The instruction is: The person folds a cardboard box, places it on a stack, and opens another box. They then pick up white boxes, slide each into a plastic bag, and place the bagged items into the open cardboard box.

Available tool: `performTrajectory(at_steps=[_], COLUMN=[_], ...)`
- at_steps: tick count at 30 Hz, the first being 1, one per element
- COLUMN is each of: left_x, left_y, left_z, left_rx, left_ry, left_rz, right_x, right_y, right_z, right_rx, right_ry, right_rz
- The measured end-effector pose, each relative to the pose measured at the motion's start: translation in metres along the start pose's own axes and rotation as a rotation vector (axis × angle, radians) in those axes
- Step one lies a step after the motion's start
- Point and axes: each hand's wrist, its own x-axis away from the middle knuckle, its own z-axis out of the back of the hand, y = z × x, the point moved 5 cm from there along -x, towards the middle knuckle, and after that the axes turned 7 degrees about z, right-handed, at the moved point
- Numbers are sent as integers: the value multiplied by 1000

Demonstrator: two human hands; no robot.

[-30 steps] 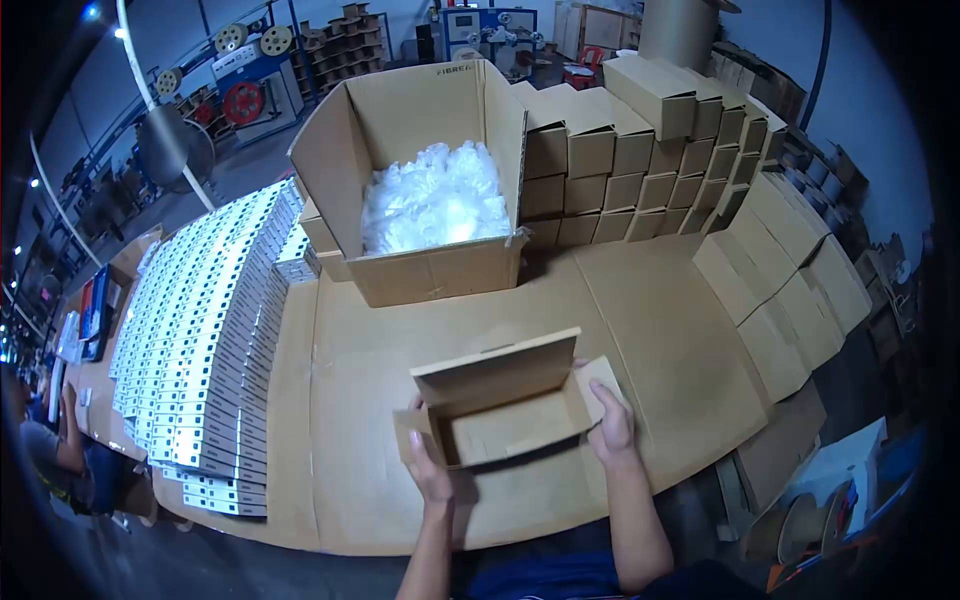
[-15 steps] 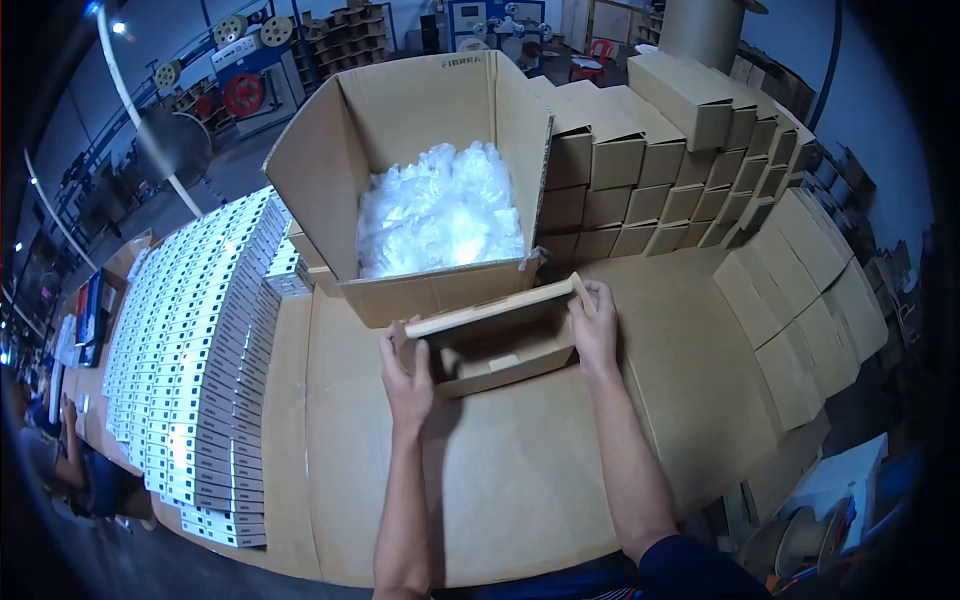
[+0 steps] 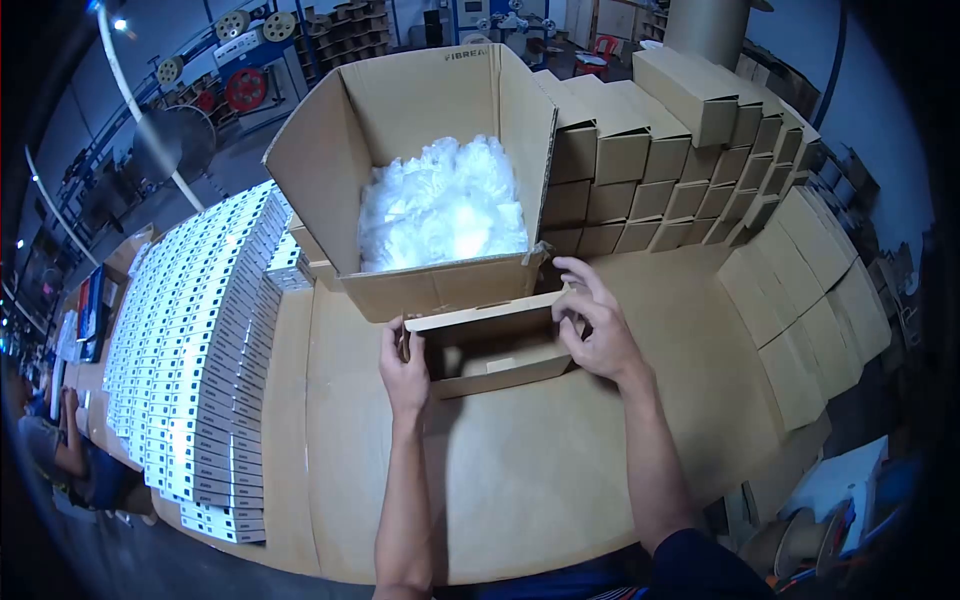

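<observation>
A small brown cardboard box (image 3: 510, 377) rests on the cardboard-covered tabletop, its open side facing me and its lid flap (image 3: 490, 311) standing up along the far edge. My left hand (image 3: 405, 372) grips the box's left end, thumb at the near side and fingers behind. At the right end, my right hand (image 3: 600, 325) has its fingers curled about the corner and a side flap, with the index finger raised. The inside of the box is in shadow. Just behind it stands a large open carton (image 3: 430, 290) holding clear plastic bags (image 3: 445, 205).
Many white boxes (image 3: 200, 350) are stacked along the left. Brown cardboard boxes (image 3: 655, 160) are piled behind at right, and more (image 3: 810, 310) lie at the right edge. Another person (image 3: 70, 450) is at the far left. Spools (image 3: 800, 545) sit at lower right.
My right hand has shifted its hold at the box's right corner, fingers now curled and index finger lifted. The lid flap sits slightly lower on the right. My left hand stays on the left end.
</observation>
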Motion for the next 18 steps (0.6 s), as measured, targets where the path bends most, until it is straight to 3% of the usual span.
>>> performTrajectory(at_steps=[2,7,10,13,18], left_x=[-1,7,5,1,0], left_y=[-2,3,4,0,-5], left_z=[-2,-19,-26,-32,-31], left_rx=[-1,-47,-97,-92,-124], left_ry=[-10,-11,5,-54,-109], left_rz=[-62,-96,-147,-112,-96], right_x=[-6,-12,-12,-12,-16], right_y=[-8,-6,9,23,19], right_z=[5,4,-3,-13,-20], right_rx=[19,171,25,13,128], right_ry=[-107,-34,-54,-133,-173], right_rz=[-86,-93,-423,-503,-446])
